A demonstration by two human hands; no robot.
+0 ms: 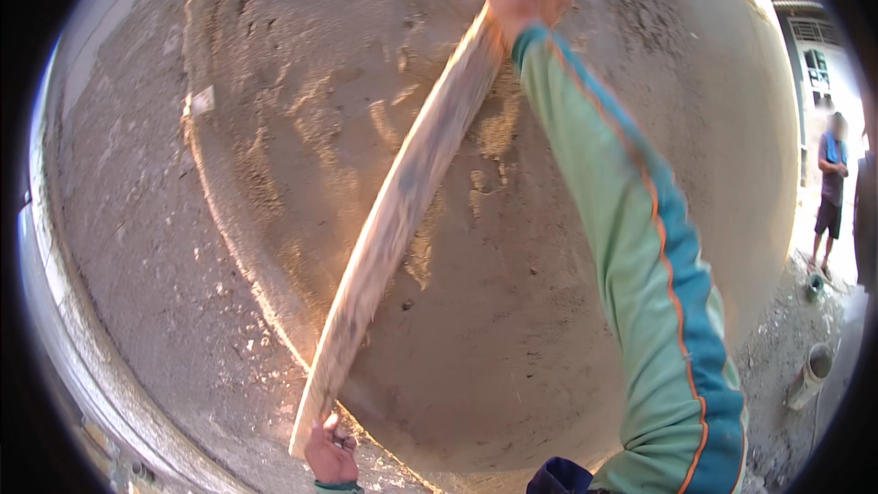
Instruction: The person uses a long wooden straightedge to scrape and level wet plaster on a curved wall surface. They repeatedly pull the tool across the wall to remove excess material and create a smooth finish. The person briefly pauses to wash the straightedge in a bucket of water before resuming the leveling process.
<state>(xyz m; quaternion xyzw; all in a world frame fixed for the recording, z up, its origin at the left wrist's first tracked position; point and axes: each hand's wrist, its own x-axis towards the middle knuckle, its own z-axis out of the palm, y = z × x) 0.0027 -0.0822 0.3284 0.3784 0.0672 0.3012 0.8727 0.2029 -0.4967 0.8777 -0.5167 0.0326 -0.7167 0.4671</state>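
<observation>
A long wooden board (407, 183) slants across a wall of rough, damp plaster (485, 348), its upper end leaning right. My right hand (530, 0) is closed around the board near its upper end, with the arm in a green and teal sleeve stretched far up. Down at the other end, my left hand (331, 453) grips the board's edge with its fingers curled. The board lies against or very near the wall; whether it touches all along, I cannot tell. Ridges and lumps of plaster show on both sides of it.
A raised plaster strip (215, 201) runs down the wall on the left, with a small pale square piece (201, 102) stuck at it. Smoother plaster (732, 155) covers the right side. Beyond, a person (831, 174) stands outside, and a bucket (809, 377) sits on rough ground.
</observation>
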